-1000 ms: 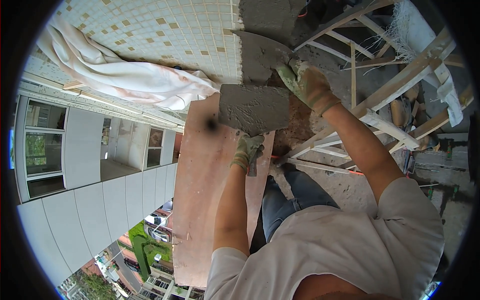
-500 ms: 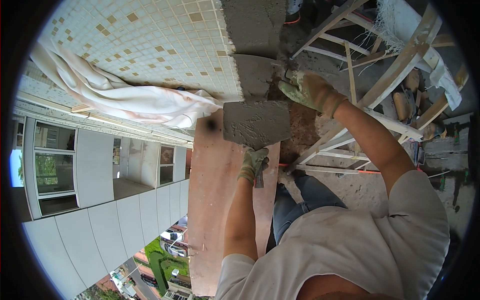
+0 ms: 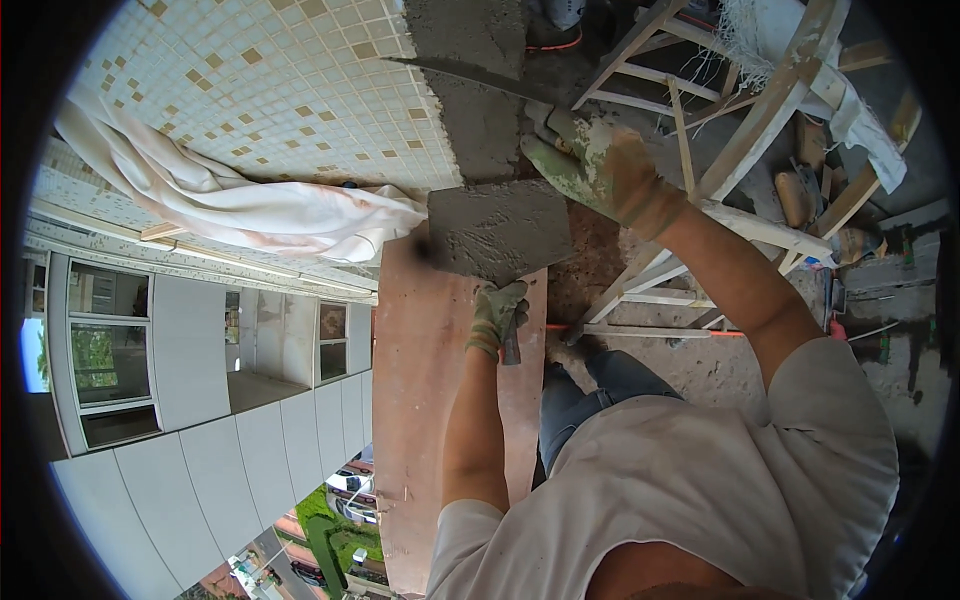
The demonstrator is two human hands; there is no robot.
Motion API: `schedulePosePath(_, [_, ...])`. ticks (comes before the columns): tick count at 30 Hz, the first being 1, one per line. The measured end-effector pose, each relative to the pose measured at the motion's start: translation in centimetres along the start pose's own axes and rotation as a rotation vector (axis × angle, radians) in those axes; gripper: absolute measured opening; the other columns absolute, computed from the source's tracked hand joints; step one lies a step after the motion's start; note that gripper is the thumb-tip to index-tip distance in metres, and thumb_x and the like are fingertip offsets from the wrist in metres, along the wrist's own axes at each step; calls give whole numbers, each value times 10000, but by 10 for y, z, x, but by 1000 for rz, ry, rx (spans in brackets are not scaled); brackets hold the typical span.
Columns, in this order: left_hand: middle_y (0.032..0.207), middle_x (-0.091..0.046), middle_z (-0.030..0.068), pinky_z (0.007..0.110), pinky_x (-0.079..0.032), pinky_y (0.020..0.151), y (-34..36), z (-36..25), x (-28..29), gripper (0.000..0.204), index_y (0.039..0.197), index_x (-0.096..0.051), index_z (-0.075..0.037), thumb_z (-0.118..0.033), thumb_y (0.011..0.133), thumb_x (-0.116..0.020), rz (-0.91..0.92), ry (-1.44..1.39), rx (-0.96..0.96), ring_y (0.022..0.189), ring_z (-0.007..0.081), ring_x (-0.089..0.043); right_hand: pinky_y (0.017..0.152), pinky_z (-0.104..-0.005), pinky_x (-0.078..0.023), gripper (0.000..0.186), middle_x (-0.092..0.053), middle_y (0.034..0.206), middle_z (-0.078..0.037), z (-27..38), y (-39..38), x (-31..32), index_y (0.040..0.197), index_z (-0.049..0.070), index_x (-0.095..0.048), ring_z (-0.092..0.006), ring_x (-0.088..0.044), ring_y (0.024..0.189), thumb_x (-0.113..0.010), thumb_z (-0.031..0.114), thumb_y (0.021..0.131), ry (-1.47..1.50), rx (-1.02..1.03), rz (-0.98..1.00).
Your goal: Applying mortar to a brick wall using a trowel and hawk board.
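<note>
My left hand [image 3: 495,315], in a stained work glove, is closed round the handle of a hawk [image 3: 500,228]. Grey wet mortar covers the hawk's roughly rectangular face. Up and to the right of it, my gloved right hand [image 3: 595,170] grips a trowel [image 3: 470,78] by its handle. The trowel's long, thin blade is seen nearly edge-on and points left, across the grey mortar strip [image 3: 465,135] and over the tiles' edge. Whether the blade touches the strip, I cannot tell.
On the left is a wall of small pale tiles [image 3: 300,90], with a white cloth [image 3: 240,215] below. A reddish board [image 3: 430,400] runs beneath my left arm; beyond its left side, cars show far below. Wooden frames [image 3: 760,130] stand at right, and an orange cable [image 3: 560,46] lies farther off.
The trowel has swung up and away from the hawk, its blade turning from broad side to nearly edge-on. My left hand and the hawk have shifted slightly left and up in view.
</note>
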State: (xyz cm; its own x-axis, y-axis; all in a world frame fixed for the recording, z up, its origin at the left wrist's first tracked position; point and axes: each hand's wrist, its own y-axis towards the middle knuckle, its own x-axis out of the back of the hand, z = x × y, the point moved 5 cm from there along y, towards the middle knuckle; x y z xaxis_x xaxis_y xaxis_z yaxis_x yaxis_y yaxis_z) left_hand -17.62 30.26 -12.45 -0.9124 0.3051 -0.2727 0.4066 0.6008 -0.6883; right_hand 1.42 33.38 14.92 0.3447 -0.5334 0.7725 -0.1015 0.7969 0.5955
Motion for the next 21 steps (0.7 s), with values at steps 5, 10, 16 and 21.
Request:
schedulePosePath(5, [640,-557,53,313,-425,425,-14,7,-30,158,882,-604,-57,-160,804,-694,22,22,-27,471,170,-516,632,-398,-515,274,-682,785,-160,-35,-169,-83,1058,71,-665,-361,-663,732,-668,276,876,346,-432,592])
schedulePosePath(10, [664,-561,50,305,-422,432,-39,56,-42,140,875,-603,-66,-152,808,-690,24,-35,38,497,156,-517,651,-401,-505,247,-671,847,-180,-8,-219,-12,1026,53,-641,-366,-638,748,-657,253,883,714,-513,389])
schedulePosePath(16, [676,-576,46,286,-427,443,-93,147,-90,160,908,-630,-72,-169,802,-700,39,100,130,515,145,-538,635,-403,-506,192,-673,841,-174,-67,-386,54,1008,53,-645,-347,-646,732,-649,208,895,661,-626,475])
schedulePosePath(21, [664,-556,25,301,-414,439,-132,196,-206,162,878,-630,-81,-180,786,-718,140,249,384,504,143,-507,634,-401,-507,205,-675,844,-180,-111,-571,169,972,35,-650,-343,-655,736,-624,228,908,566,-994,450])
